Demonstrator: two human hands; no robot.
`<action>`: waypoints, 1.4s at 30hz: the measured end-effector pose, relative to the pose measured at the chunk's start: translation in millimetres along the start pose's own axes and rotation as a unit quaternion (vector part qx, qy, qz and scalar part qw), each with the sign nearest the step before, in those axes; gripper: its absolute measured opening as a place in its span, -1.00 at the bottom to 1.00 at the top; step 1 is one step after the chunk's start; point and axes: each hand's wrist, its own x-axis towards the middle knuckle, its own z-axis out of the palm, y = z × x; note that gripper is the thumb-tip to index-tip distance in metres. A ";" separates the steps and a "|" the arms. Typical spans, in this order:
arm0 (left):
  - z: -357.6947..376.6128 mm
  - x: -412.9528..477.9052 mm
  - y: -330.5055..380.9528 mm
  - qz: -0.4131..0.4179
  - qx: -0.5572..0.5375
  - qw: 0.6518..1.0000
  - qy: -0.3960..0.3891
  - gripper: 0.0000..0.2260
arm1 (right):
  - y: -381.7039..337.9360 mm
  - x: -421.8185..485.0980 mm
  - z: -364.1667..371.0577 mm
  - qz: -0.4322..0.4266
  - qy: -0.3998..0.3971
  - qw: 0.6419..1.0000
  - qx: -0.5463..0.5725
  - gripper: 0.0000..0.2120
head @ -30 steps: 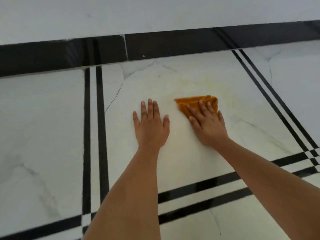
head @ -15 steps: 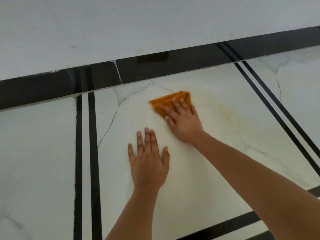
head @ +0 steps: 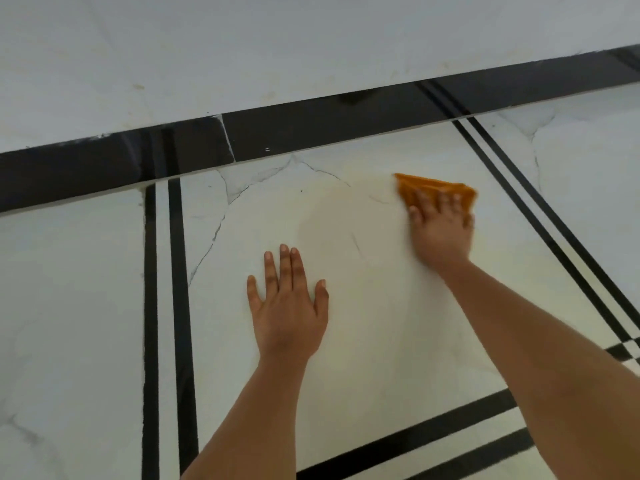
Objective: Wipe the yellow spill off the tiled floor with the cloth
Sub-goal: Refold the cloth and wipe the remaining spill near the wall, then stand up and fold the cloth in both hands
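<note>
R hand point(head: 441, 230) presses orange cloth point(head: 437, 188) on tiled floor point(head: 69, 306) (fingers point(head: 420, 199) straight); L hand point(head: 289, 308) splayed flat

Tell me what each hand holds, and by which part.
The right hand presses the orange cloth flat, straight fingers on its near edge, nothing gripped. The left hand lies flat on the tiled floor, holding nothing.

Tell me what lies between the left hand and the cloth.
Head view: only bare tile with a pale yellow smear between the left hand and the cloth.
</note>
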 end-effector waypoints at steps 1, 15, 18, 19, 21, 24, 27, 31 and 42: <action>-0.6 1.5 -1.9 -0.003 0.003 1.000 -0.003 -0.42 | 10.7 -6.8 -1.4 0.060 0.002 0.998 0.004 -0.53; 5.2 -62.2 38.5 0.137 -0.003 0.990 -0.035 -0.42 | 57.6 -182.1 1.1 -0.025 0.003 1.000 -0.005 -0.43; 4.5 -75.8 51.0 0.168 0.014 0.985 -0.029 -0.28 | 91.2 -199.2 -5.9 -0.215 -0.067 0.974 -0.008 -0.45; 4.8 -79.8 53.0 0.174 0.016 0.984 -0.031 -0.26 | 110.3 -188.3 -9.0 -0.179 -0.047 0.983 -0.011 -0.46; 5.7 -89.8 59.5 0.182 0.019 0.982 -0.043 -0.25 | 145.0 -173.6 -18.2 0.037 0.001 0.999 0.002 -0.49; 10.5 -107.4 73.7 0.182 0.013 0.982 -0.056 -0.25 | 140.5 -196.9 -14.7 0.100 0.017 0.995 -0.010 -0.48; 19.6 -131.1 92.4 0.195 0.014 0.979 -0.063 -0.27 | 145.5 -252.9 -11.6 -0.158 -0.053 0.986 -0.018 -0.46; 27.6 -161.6 101.4 0.192 0.024 0.979 -0.064 -0.30 | 224.6 -247.7 -29.3 -0.075 -0.025 0.997 -0.024 -0.50; 27.8 -272.1 168.6 0.117 0.001 0.985 -0.125 -0.33 | 256.9 -335.3 -38.4 -0.186 -0.108 0.976 0.036 -0.44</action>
